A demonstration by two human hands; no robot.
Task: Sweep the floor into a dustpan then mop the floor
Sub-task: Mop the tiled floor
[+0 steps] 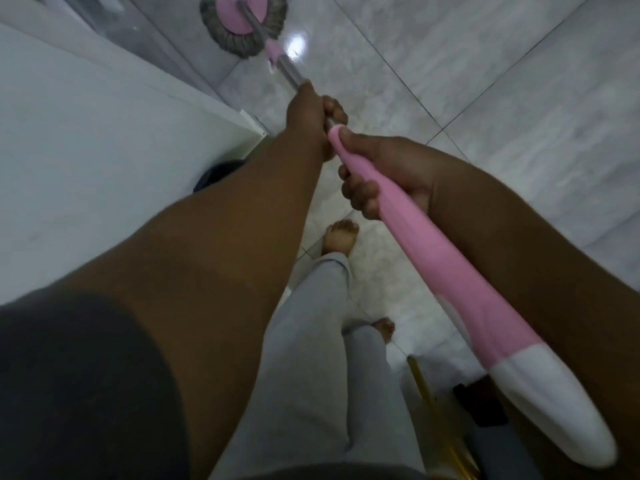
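**Mopping beside a white wall panel: where the stroke may fail**

We see the mop [398, 216] held in both hands, its shaft running from the near right to the far centre of the view. The left hand [308, 116] has its grip wrapped fully round the metal part of the shaft; the right hand [388, 171] has its grip wrapped round the pink handle just behind it, thumb pressed on top. The round mop head [242, 26], pink with a grey fringe, lies flat on the tiled floor [485, 81] at the far end, close to the white panel [86, 150] on the left.

We judge the sweeping done and mopping under way. Three risks follow. A stroke drifting left could knock the mop head against the panel. The floor shows a bright glare near the head, suggesting wetness; the bare feet [341, 237] could slip on it. A yellow pole [420, 382] lies near the right, and a backward step could catch it.
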